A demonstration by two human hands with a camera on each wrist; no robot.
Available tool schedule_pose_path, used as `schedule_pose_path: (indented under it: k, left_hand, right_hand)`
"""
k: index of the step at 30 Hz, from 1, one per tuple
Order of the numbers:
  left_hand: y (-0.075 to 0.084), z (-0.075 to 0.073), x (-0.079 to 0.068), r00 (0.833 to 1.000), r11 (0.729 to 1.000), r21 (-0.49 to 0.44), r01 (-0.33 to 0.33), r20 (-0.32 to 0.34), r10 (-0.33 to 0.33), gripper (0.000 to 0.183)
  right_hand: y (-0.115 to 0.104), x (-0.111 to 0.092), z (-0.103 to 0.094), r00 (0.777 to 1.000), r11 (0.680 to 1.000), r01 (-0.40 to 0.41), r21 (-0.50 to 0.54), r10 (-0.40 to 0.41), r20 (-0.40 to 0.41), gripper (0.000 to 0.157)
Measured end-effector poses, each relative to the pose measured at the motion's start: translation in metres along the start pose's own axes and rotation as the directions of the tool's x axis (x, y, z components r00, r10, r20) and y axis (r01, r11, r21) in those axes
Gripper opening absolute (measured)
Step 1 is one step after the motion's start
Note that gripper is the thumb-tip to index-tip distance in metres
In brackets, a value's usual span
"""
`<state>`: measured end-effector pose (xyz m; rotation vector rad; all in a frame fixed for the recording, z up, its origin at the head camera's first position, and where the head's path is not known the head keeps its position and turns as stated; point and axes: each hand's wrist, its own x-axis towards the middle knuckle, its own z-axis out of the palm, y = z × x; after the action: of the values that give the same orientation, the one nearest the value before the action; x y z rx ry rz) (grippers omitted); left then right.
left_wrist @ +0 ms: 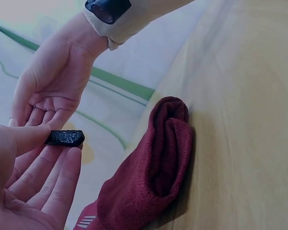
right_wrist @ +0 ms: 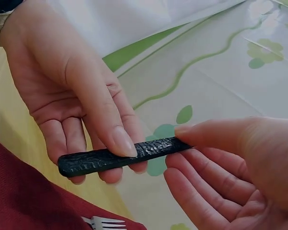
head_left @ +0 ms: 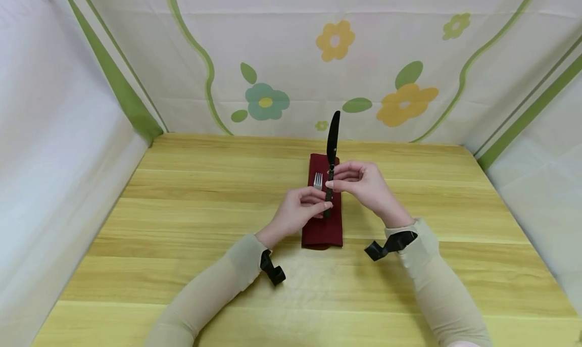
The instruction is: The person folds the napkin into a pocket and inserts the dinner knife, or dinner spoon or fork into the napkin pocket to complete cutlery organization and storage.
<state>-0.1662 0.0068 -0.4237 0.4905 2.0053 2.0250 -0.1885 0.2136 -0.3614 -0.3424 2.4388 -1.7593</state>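
Observation:
A black table knife (head_left: 333, 137) is held above the table, its blade pointing to the back and its textured handle (right_wrist: 101, 159) between both hands. My left hand (head_left: 297, 210) pinches the handle's lower end between thumb and fingers. Higher up, close to the blade, my right hand (head_left: 366, 188) pinches the same handle. Below the knife lies a folded dark red napkin (head_left: 323, 233), seen end-on as a rolled, layered fold in the left wrist view. A silver fork (head_left: 318, 180) shows only its tines out of the napkin; its handle is hidden.
The wooden table (head_left: 195, 185) reaches around the napkin on all sides. A white cloth backdrop (head_left: 291, 49) with printed flowers rises at the table's back edge, and white cloth walls stand at left and right. Black straps circle both wrists.

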Motion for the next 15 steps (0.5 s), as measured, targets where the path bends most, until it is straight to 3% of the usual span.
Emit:
schedule_pose_path:
  k: [5,10,15]
  left_hand:
    - [0.001,0.0,-0.002,1.0,1.0,0.001,0.005,0.0,-0.005,0.013]
    - [-0.001,0.002,-0.004,1.0,1.0,0.012,0.008,0.002,-0.008,0.013]
    - [-0.004,0.003,-0.005,1.0,1.0,0.013,-0.002,0.019,0.002,0.015]
  right_hand:
    - [-0.002,0.005,-0.005,0.999,0.992,0.012,0.123,-0.008,-0.033,0.045]
    - [-0.009,0.009,-0.01,0.995,0.973,0.086,0.212,-0.071,-0.076,0.037]
    - [-0.014,0.013,-0.011,0.992,0.967,0.099,0.233,-0.078,-0.098,0.03]
